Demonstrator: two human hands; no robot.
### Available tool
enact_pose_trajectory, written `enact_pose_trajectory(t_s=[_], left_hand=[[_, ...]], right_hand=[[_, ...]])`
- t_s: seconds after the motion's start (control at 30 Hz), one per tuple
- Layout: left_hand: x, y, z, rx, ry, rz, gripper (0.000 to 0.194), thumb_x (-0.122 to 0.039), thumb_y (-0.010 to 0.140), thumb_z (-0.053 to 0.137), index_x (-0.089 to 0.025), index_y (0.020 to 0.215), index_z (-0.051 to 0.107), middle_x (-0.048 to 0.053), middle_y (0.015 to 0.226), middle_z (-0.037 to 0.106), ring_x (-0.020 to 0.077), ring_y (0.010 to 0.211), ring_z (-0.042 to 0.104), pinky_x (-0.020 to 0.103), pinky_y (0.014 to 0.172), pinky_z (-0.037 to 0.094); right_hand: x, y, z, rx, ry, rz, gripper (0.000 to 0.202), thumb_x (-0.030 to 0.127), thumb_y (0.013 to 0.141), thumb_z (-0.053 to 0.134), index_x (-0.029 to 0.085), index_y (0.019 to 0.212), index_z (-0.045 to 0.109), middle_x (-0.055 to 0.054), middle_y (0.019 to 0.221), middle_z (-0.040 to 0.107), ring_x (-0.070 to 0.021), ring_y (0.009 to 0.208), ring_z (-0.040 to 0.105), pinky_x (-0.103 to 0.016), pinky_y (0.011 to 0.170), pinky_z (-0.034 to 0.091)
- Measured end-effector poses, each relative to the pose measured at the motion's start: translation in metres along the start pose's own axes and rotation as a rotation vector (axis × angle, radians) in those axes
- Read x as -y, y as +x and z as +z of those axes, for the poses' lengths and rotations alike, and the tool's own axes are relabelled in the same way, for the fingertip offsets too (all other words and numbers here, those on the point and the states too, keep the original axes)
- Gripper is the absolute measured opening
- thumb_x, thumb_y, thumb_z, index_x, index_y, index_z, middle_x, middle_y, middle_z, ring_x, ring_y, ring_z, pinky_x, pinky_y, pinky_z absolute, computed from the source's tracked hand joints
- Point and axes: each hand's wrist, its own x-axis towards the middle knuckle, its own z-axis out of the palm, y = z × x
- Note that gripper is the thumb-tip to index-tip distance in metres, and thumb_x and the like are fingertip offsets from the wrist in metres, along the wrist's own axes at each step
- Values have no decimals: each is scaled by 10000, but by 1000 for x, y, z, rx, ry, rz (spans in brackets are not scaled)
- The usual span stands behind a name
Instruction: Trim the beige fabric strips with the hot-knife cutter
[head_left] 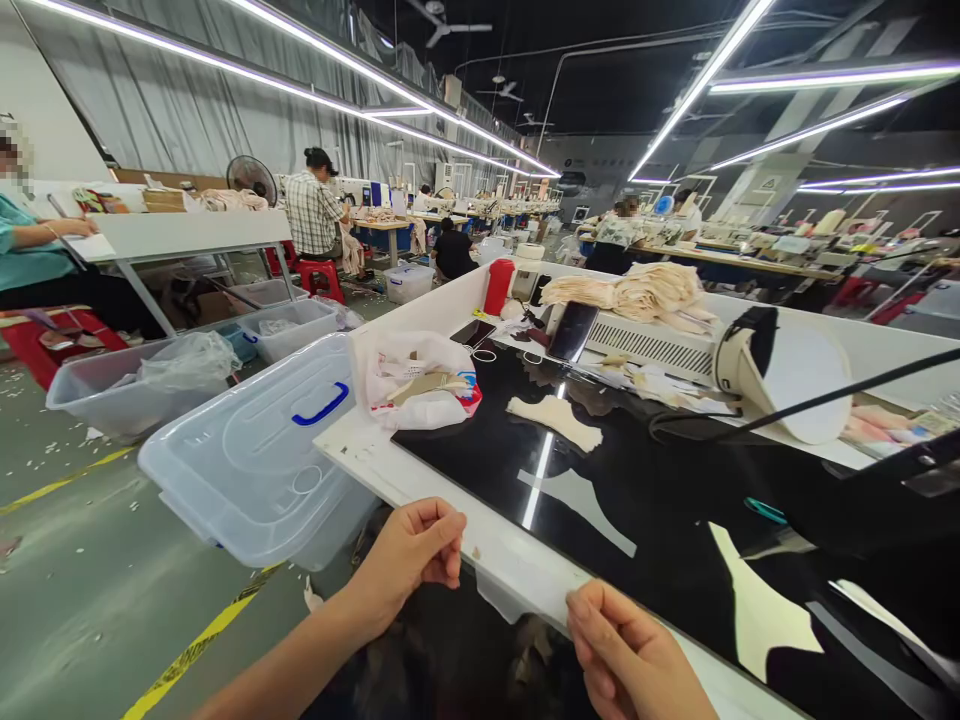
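My left hand (420, 550) is closed in a pinch just off the white front edge of the table (409, 465). To its right, my right hand (634, 645) is also pinched, its fingertips by the same edge. What the fingers hold, if anything, is too thin or hidden to make out. A pale translucent piece (504, 597) shows between the hands below the edge; I cannot tell whether either hand touches it. On the black tabletop past the hands lie a translucent curved piece (589, 505), a cream fabric piece (559, 420) and a pale yellow cut piece (761, 600).
A white plastic bag (382, 375) sits at the table's left corner, beside a lidded clear bin (247, 450). Behind are a phone (574, 332), stacked cream fabric (637, 295) and a lamp (795, 375). Teal-handled scissors (765, 511) lie right. Several people work at other tables.
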Motion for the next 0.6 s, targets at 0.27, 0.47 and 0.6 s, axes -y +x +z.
enact_pose_trajectory(t_s=[0.27,0.47,0.6], left_hand=[[-1,7,-6,-30,-121,-95,565,-575,646,935,-125,729,604,-33,594,571,34,484,516,130,516,503],[-12,13,-7,-41,-157,-111,556,-503,567,993,-112,723,630,-25,659,590,27,490,517,133,500,528],[-19,18,-5,-71,-191,-113,588,-494,504,1016,-112,718,624,-34,655,574,19,489,494,128,492,529]], right_hand=[[4,4,-1,152,121,40,659,751,696,823,195,670,470,85,528,384,-17,425,231,-182,414,200],[10,6,-1,186,147,35,659,739,696,834,190,668,469,84,537,397,-9,431,211,-183,430,203],[10,8,4,237,202,42,677,737,698,834,192,650,434,97,525,372,0,426,187,-177,427,175]])
